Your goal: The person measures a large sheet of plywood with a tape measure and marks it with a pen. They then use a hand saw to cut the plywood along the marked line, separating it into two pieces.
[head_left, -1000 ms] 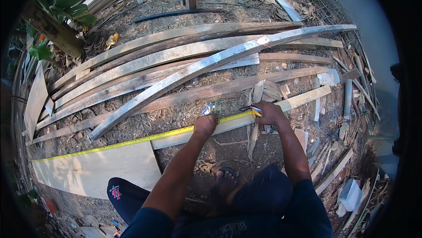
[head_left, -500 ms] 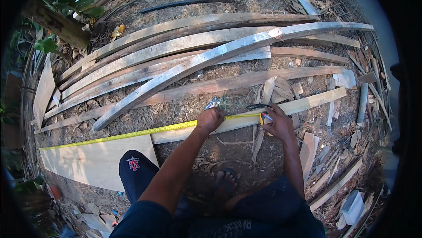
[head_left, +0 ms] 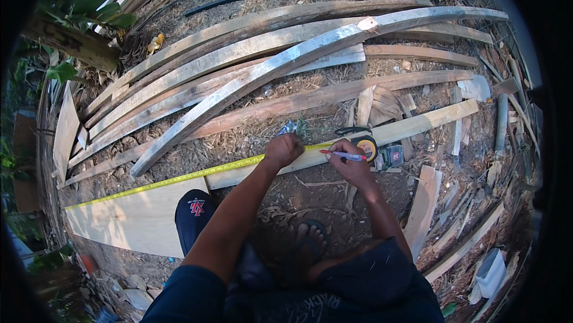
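Note:
A long yellow tape blade stretches along the top edge of a pale, tapered wooden panel and onto a narrow plank. My left hand is closed in a fist over the blade, pressing it to the plank. In my right hand a slim pen is pinched, its reddish tip pointing left beside the blade. The round yellow-and-black tape measure case sits on the plank just behind the right fingers; a dark strap lies next to it.
Several long beams lie across the ground beyond the plank, a greyish one crossing over others. A small pouch is right of the tape case. Offcuts lie to the right. My knee is against the panel; a trunk stands far left.
My right hand has let go of the tape measure case, which rests on the plank, and moved left to the blade with the pen. My left fist stays on the blade.

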Demonstrator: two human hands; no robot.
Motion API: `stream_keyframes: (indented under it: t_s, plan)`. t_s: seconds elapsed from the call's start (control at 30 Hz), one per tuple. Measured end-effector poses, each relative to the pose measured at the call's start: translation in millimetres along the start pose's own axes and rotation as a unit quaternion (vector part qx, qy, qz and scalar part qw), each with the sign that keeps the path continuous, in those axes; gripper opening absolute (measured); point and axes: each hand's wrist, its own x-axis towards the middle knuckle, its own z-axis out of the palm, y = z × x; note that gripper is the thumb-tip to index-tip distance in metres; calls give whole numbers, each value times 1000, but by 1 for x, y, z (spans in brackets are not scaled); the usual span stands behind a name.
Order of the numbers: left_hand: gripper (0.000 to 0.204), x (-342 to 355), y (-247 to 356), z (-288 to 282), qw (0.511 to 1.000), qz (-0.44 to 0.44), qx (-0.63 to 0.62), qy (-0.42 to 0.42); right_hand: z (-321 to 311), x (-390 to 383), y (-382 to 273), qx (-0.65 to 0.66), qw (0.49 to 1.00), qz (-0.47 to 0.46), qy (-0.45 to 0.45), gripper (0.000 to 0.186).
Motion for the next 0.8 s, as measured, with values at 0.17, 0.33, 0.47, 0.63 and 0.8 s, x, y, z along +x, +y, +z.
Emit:
stream_keyframes:
  t_s: [0.17,0.33,0.47,0.63,0.8]
  plan:
    - [27,0,-3,3,1000,13,-4,21,25,6,17,-48,997,-49,24,16]
    - [29,0,-9,7,998,30,-57,25,35,9,34,-62,993,-93,28,15]
    - [28,1,-12,12,998,28,-41,41,36,15,42,-85,991,-104,18,14]
    - [23,0,-15,18,994,43,-61,79,38,17,47,-87,989,-121,17,11]
    - [22,1,-13,16,995,29,-60,70,42,16,49,-94,986,-134,39,10]
